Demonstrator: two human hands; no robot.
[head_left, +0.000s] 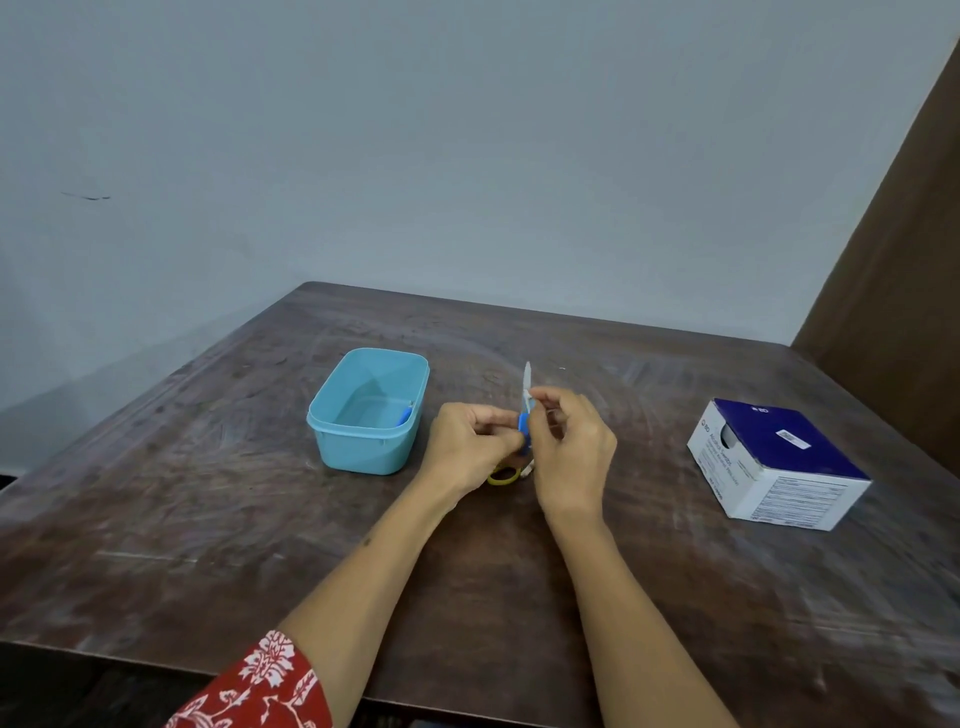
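Item: slim white sliver on a blue plastic base (523, 422), held upright just above the scuffed dark wooden table (208, 519), between the rounded rectangular light-blue plastic tub (358, 452) and the navy-and-white cardboard box (779, 452). The left hand (467, 449) pinches the blue base with curled fingers, and the right hand (571, 452) pinches the white upper part. A glossy yellow loop (503, 477), partly hidden, lies on the table beneath the hands.

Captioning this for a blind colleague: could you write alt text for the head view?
The left hand and right hand hold what looks like small scissors upright, pale tip up, over a dark wooden table. A light blue tub with a small blue piece inside stands to their left, a blue and white box to their right.
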